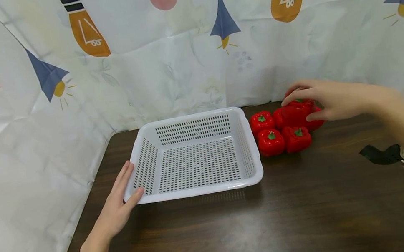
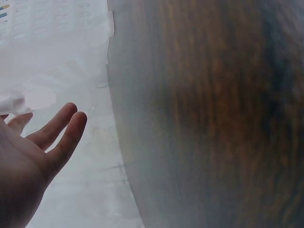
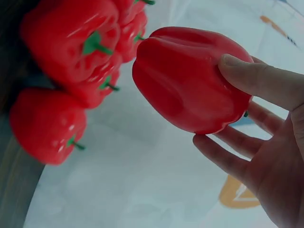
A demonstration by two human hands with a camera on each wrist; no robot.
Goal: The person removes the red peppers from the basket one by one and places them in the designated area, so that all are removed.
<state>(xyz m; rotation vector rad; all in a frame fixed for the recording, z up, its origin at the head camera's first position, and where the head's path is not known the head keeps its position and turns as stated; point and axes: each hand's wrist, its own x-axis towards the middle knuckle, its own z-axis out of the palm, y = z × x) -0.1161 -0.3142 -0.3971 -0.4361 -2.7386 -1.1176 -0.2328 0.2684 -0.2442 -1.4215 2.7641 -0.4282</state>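
My right hand grips a red bell pepper between thumb and fingers, raised above the other peppers at the back right. Its stem end faces toward the palm in the right wrist view. Several more red bell peppers with green stems, one a front bell pepper, stand grouped below it. Beside them is a white perforated plastic basket with nothing inside. My left hand rests against the basket's left rim near its front corner, with the fingers extended; in the left wrist view they look spread.
A dark wooden table carries everything. White patterned cloth hangs behind the table and along its left side. Black straps are visible near both wrists.
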